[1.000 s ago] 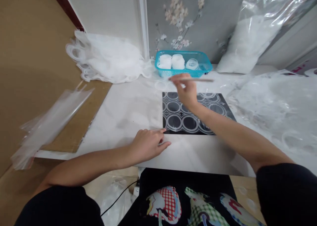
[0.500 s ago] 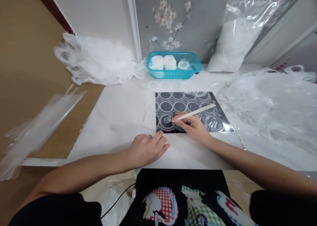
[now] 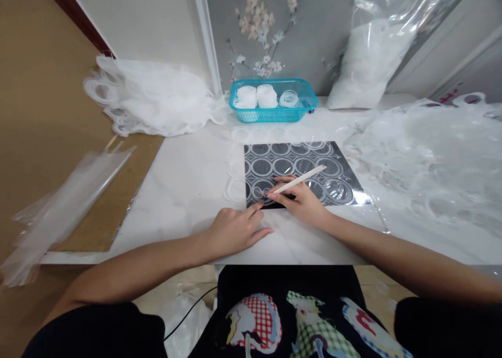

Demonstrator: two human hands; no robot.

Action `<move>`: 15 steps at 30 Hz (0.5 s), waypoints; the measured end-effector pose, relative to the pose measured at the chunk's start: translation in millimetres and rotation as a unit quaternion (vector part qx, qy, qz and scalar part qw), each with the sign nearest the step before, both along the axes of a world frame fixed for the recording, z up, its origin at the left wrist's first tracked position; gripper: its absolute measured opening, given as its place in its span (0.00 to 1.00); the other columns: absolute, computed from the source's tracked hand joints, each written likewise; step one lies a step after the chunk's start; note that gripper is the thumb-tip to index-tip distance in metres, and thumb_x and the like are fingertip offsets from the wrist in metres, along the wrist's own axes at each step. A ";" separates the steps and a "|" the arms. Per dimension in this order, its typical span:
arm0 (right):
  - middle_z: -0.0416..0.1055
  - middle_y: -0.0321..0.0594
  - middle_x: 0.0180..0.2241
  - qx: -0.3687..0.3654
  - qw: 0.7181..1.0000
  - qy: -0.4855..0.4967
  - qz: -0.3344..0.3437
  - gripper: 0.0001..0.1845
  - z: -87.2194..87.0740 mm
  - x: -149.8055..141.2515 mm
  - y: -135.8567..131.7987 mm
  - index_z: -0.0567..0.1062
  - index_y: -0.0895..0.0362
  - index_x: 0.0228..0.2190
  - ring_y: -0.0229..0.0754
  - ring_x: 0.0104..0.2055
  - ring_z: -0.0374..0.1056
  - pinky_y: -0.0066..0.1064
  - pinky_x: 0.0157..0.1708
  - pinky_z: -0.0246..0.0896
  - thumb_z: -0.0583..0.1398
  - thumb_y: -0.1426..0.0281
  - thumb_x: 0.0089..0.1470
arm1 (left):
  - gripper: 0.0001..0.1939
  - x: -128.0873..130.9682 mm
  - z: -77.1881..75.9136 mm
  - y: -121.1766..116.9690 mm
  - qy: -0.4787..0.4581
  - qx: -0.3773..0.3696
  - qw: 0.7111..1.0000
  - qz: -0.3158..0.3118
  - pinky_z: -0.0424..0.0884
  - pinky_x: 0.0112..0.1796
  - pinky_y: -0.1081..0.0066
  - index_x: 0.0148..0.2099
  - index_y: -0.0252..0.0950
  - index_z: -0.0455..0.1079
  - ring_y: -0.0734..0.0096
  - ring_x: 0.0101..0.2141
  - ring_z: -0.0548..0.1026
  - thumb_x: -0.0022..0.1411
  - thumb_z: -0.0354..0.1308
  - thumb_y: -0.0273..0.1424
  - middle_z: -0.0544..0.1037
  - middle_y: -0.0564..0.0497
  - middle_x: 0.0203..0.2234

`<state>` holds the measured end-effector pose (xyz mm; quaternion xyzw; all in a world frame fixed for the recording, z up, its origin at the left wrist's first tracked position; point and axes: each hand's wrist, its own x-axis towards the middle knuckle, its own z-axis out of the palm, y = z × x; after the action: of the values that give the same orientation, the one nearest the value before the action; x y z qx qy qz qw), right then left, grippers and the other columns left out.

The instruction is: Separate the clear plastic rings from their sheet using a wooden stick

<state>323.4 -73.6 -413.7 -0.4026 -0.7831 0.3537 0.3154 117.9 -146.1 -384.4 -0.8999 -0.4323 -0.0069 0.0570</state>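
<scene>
My right hand (image 3: 304, 203) is closed around a slim white stick (image 3: 301, 178), its lower tip down at a ring in the front-left part of a black sheet (image 3: 283, 167). Rows of pale translucent rings cover that sheet. My left hand (image 3: 235, 230) lies on the tabletop at the sheet's front edge, thumb and index finger apart and nothing held. Its index fingertip touches the front-left area close to the stick's tip. Whatever lies right under the tip is too small to make out.
Behind the sheet stands a blue basket (image 3: 270, 116) with stacks of white rings. A pile of white ring-cut sheets (image 3: 152, 96) lies at left, more clear sheets (image 3: 439, 164) at right. A filled plastic bag (image 3: 364, 59) leans at the back. Plastic sleeves (image 3: 74, 206) rest on brown board.
My left index finger has reached forward onto the sheet. My right hand and the stick have shifted slightly left and down toward it. The view has tilted a little.
</scene>
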 end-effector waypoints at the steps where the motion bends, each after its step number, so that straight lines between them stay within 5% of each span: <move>1: 0.78 0.38 0.39 0.019 1.000 -0.003 0.005 0.10 -0.5 0.5 -0.2 0.80 0.50 0.34 0.52 0.56 0.64 0.55 0.59 0.48 0.59 0.62 0.59 | 0.27 0.1 -0.2 0.4 -0.003 -0.011 1.000 0.003 0.67 0.22 0.74 0.50 0.35 0.72 0.65 0.32 0.79 0.70 0.40 0.48 0.73 0.42 0.53; 10: 0.78 0.33 0.39 0.234 0.966 -0.088 0.058 0.11 -6.8 0.6 -10.8 0.77 0.46 0.38 0.54 0.60 0.61 0.64 0.64 0.26 0.55 0.71 0.61 | 0.25 1.0 4.0 2.2 -0.067 -0.136 0.987 0.056 0.72 0.29 0.70 0.49 0.34 0.70 0.62 0.38 0.79 0.68 0.46 0.49 0.73 0.44 0.53; 13: 0.78 0.34 0.39 0.291 0.950 -0.098 0.050 0.11 8.8 1.7 22.0 0.76 0.44 0.38 0.55 0.59 0.61 0.62 0.65 0.17 0.57 0.71 0.59 | 0.25 0.0 4.9 2.6 -0.086 -0.159 0.981 0.066 0.72 0.31 0.69 0.48 0.33 0.70 0.63 0.36 0.79 0.66 0.48 0.50 0.75 0.43 0.50; 15: 0.78 0.38 0.37 0.281 0.957 -0.049 -0.049 0.08 24.8 8.2 55.2 0.76 0.47 0.35 0.55 0.56 0.64 0.63 0.64 0.23 0.57 0.70 0.58 | 0.23 -2.7 2.9 5.6 -0.087 -0.162 0.981 0.069 0.73 0.31 0.69 0.46 0.33 0.70 0.63 0.36 0.79 0.66 0.50 0.49 0.75 0.43 0.51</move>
<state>331.6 -18.3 -389.0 -0.3526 -0.8447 0.0834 0.3939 115.2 -140.5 -381.5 -0.8614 -0.4916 -0.0115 -0.1272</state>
